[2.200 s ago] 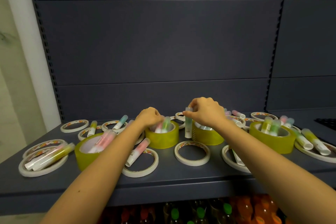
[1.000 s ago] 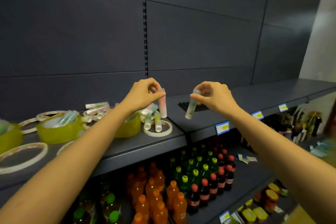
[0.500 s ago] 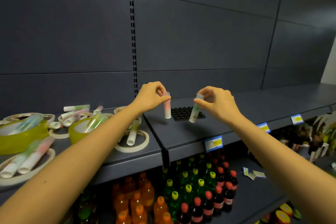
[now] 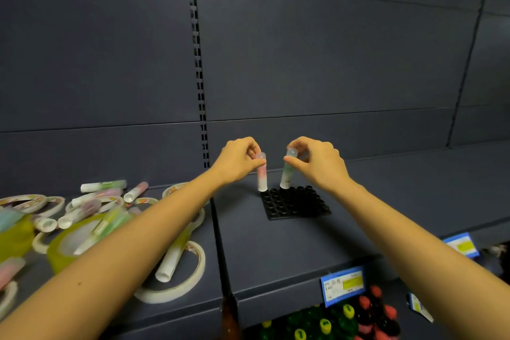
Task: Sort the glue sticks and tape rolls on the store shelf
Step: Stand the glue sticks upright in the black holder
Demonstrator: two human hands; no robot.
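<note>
My left hand pinches a pink glue stick by its top and holds it upright at the back left corner of a black holder tray full of round sockets. My right hand pinches a green glue stick, slightly tilted, with its lower end at a back-row socket of the tray. On the left shelf section lie several glue sticks, white tape rings and yellow tape rolls, mixed together.
The dark grey shelf runs right past the tray. A slotted upright splits the back panel. Blue price tags hang on the front edge. Bottles with coloured caps stand on the lower shelf.
Both hands carried their glue sticks from the tape pile rightward to the black tray and lowered them. The view turned with them, so the tray now sits centred.
</note>
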